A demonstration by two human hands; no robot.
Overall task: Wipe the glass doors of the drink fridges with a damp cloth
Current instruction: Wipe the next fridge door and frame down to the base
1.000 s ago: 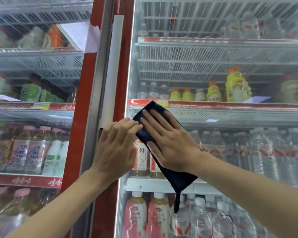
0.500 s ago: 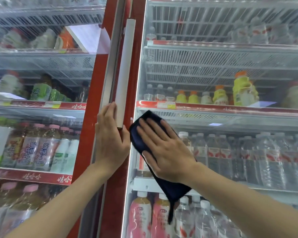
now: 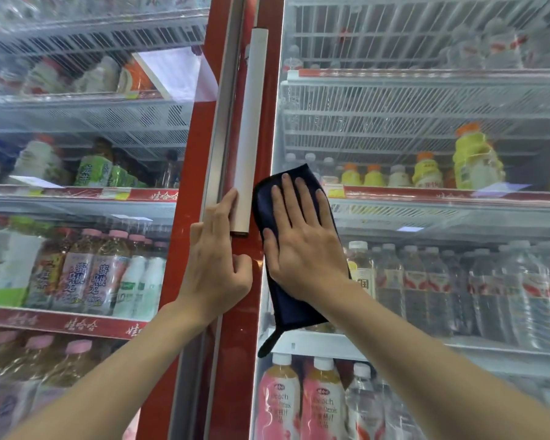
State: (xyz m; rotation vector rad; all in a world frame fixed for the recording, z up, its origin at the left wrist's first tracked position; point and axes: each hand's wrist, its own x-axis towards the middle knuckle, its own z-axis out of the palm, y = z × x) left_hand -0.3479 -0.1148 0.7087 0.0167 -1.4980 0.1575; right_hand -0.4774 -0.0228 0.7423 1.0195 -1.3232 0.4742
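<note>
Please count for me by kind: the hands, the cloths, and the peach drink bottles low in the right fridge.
Hands: 2, left hand and right hand
Cloth: 1
Peach bottles: 2
Total: 5

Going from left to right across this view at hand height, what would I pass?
Pink-capped bottles → left hand → right hand, pressing the dark cloth flat → clear water bottles.
</note>
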